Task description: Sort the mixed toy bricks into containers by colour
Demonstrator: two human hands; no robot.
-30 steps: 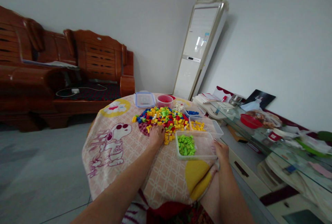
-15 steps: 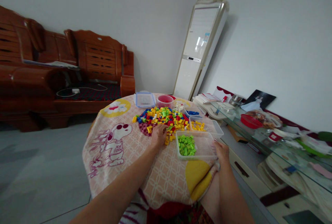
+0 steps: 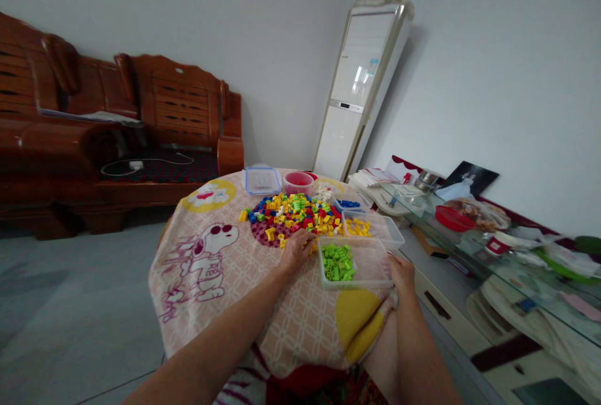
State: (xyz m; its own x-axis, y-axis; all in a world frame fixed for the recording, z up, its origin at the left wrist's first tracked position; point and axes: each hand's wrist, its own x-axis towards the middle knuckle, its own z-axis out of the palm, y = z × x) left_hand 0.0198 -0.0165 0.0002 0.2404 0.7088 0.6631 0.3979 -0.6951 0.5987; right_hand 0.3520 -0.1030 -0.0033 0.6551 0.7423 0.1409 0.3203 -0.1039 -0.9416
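We locate the left hand (image 3: 297, 250) on the tablecloth (image 3: 211, 280), at the near edge of the brick pile (image 3: 293, 212) that lies toward the far side of the table. Its fingers curl down over loose yellow bricks; we cannot tell whether they pinch one. Just right of this hand stands the clear tub (image 3: 373, 262), near the table's right edge, with green bricks (image 3: 337, 261) gathered in its left half. The right hand (image 3: 400, 273) rests against the tub's near right corner, fingertips touching the rim; we cannot tell whether it clamps. Behind the tub stands a second tub (image 3: 389, 231) holding yellow bricks. At the far edge stand a red bowl (image 3: 298, 183) and a blue-rimmed lid (image 3: 261, 179).
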